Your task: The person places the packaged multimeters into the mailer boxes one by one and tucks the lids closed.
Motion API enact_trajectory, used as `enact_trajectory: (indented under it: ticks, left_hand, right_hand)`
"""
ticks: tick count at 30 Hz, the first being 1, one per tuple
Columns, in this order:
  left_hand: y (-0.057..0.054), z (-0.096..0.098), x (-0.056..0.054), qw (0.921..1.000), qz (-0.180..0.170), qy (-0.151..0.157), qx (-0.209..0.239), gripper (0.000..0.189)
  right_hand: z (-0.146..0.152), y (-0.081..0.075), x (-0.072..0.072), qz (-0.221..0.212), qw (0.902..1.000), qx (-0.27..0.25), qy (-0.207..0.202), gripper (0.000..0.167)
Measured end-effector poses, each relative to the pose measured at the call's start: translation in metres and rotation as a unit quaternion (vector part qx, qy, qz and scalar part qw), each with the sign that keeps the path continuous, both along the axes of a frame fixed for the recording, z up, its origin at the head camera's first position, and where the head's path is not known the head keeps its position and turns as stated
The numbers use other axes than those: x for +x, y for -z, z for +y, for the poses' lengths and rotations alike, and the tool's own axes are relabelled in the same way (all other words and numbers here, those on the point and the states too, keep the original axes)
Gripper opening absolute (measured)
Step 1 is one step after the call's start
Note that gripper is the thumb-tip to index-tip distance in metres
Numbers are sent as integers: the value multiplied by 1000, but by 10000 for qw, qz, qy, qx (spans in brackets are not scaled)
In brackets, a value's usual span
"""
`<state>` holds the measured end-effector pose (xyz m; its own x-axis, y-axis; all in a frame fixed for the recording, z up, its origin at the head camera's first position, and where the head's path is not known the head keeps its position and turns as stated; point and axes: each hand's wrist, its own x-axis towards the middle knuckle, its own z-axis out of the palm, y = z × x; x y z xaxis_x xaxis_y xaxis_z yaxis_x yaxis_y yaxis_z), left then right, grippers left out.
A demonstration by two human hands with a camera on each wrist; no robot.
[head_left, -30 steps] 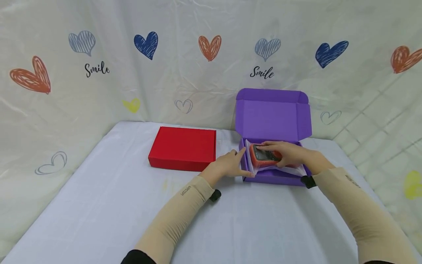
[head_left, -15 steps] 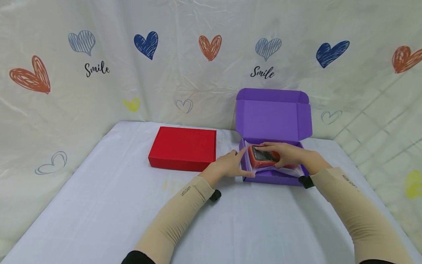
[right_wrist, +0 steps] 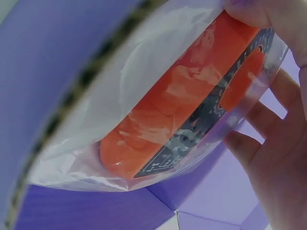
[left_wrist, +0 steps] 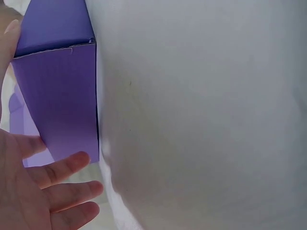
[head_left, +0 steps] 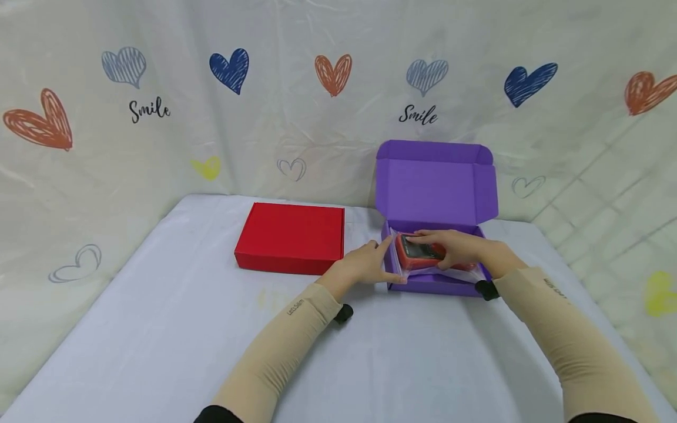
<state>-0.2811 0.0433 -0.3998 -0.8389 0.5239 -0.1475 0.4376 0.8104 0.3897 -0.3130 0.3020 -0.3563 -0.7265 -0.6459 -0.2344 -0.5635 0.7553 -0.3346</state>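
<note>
Lengthwise from left to right in the head view, an orange-and-black oblong device (head_left: pixel 419 252) lies inside the open purple cardboard box (head_left: pixel 436 286), under the nearer right hand (head_left: pixel 459 247). The left wrist view has the left hand (left_wrist: pixel 31 191) spread at the box's end; the right wrist view has the right hand's grip pinching the device's long sides through a clear plastic bag (right_wrist: pixel 144 72).

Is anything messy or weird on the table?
Yes: a faint yellowish mark on the white tablecloth, in front of the closed red cardboard box, stands out against the white. I can't tell what made it.
</note>
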Motion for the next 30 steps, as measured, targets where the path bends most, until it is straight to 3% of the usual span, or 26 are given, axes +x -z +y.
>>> enact_trajectory:
  ticks: [9, 20, 30]
  left_hand:
    - [-1, 2, -1, 10000, 0, 14, 55, 114]
    - [1, 1, -2, 9991, -326, -98, 271, 114]
    - [-3, -4, -3, 9973, -616, 14, 398, 113]
  right_hand:
    - [1, 0, 0, -219, 9996, 75, 143, 88]
    - [2, 6, 4, -543, 9972, 128, 498, 89]
    - [13, -3, 9, -348, 9973, 279, 581, 83]
